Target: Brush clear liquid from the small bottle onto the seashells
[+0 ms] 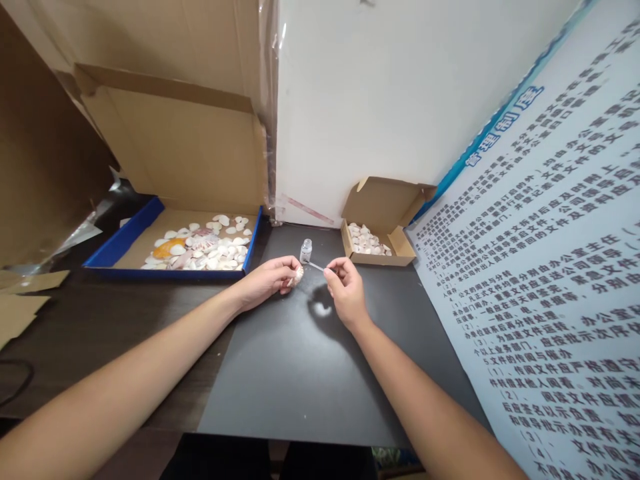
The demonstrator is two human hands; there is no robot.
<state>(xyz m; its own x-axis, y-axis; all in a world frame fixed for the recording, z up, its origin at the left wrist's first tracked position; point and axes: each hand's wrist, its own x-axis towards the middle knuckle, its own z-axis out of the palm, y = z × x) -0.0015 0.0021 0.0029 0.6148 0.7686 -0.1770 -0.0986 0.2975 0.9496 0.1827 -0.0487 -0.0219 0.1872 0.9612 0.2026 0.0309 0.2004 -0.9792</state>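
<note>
Left hand (269, 283) pinches 1 shell (299, 275), right hand (347, 292) 1 stick (316, 267); 1 bottle (306, 251) nearby.

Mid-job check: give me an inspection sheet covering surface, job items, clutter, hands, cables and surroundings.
Surface: smooth dark-grey mat on dark wood-grain table.
Job items: small clear cylindrical bottle, upright; small whitish shell; thin pale stick angled toward the bottle's base, contact unclear.
Clutter: flat brown cardboard pieces, far left.
Hands: left hand pinches the shell; right hand grips the stick.
Cables: thin dark cord-like loop, left edge.
Surroundings: blue-walled cardboard box and smaller brown cardboard box, lids open, both holding white shells; pale printed board at right.
</note>
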